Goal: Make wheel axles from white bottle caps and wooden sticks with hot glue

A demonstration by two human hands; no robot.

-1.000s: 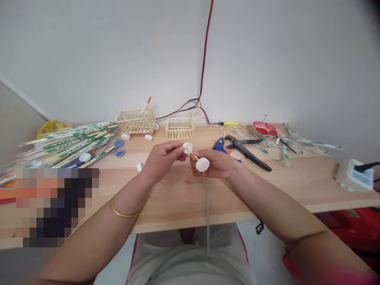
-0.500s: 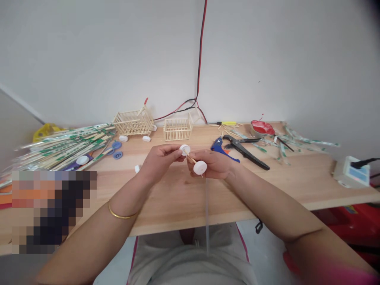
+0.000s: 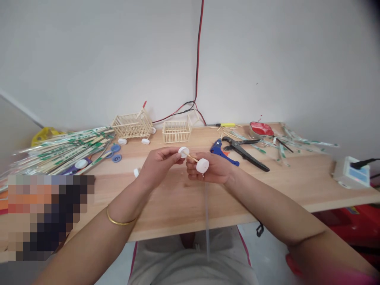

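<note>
Two white bottle caps, a left one (image 3: 183, 152) and a right one (image 3: 202, 166), sit like wheels at the ends of a short wooden stick (image 3: 192, 158) above the table. My left hand (image 3: 158, 164) is closed, its thumb and fingers pinching the left cap's edge. My right hand (image 3: 216, 168) is closed around the stick beside the right cap, with its fingertips partly hidden behind the stick. A long translucent strip (image 3: 207, 217) hangs below my right hand; whether that hand holds it, I cannot tell. A loose white cap (image 3: 136, 172) lies by my left wrist.
Behind stand a wheeled stick cart (image 3: 132, 124) and a stick basket (image 3: 177, 132). Wrapped chopsticks (image 3: 68, 152) pile up at left, near blue discs (image 3: 116, 157). A blue glue gun (image 3: 221, 152), black cutters (image 3: 247, 154), a red-topped container (image 3: 261, 129) and a power box (image 3: 353, 172) lie right.
The stick with its caps has turned a little, and the right cap has shifted slightly right and up. Both hands keep their hold. The view has shifted slightly.
</note>
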